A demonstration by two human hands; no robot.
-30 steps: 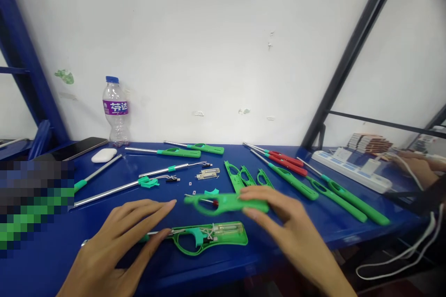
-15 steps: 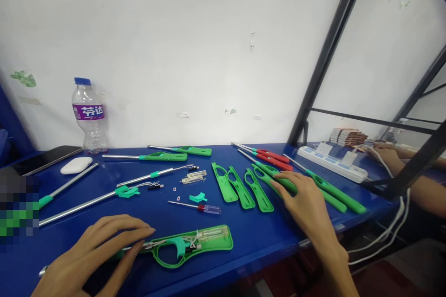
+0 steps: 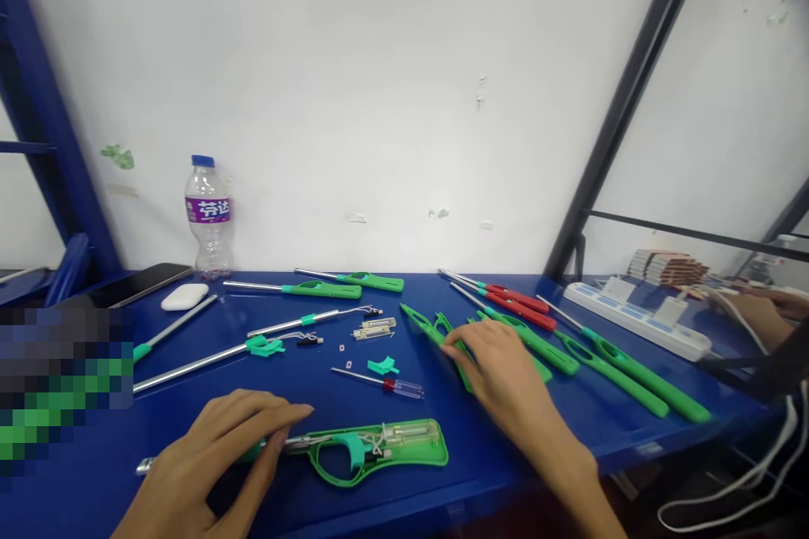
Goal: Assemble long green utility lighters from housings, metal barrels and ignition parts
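Note:
The fingers of my left hand point(image 3: 221, 459) are pinched round the metal tube end of an opened lighter lying near the table's front edge. Its green handle shell point(image 3: 414, 455) lies open side up, holding a clear fuel tank point(image 3: 410, 433), a teal trigger point(image 3: 355, 450) and thin white wires. Farther right, my right hand point(image 3: 506, 366) has its fingertips closed on a loose green handle half point(image 3: 426, 324). Other green halves lie partly hidden beneath that hand. Beside it rest whole green lighters point(image 3: 619, 379) and red lighters point(image 3: 522, 307).
A screwdriver point(image 3: 403, 388), a loose teal trigger point(image 3: 383, 366), fuel tanks point(image 3: 374, 328) and metal tubes point(image 3: 195, 365) lie mid-table. Behind stand a bottle point(image 3: 210, 223), a white case point(image 3: 184, 296) and a phone point(image 3: 148, 282). A power strip point(image 3: 638, 320) sits right, near a shelf post point(image 3: 613, 118).
My right hand has moved left from the whole lighters to the green halves and closed on one, which is now tilted. My left hand keeps its hold on the opened lighter. The view has shifted.

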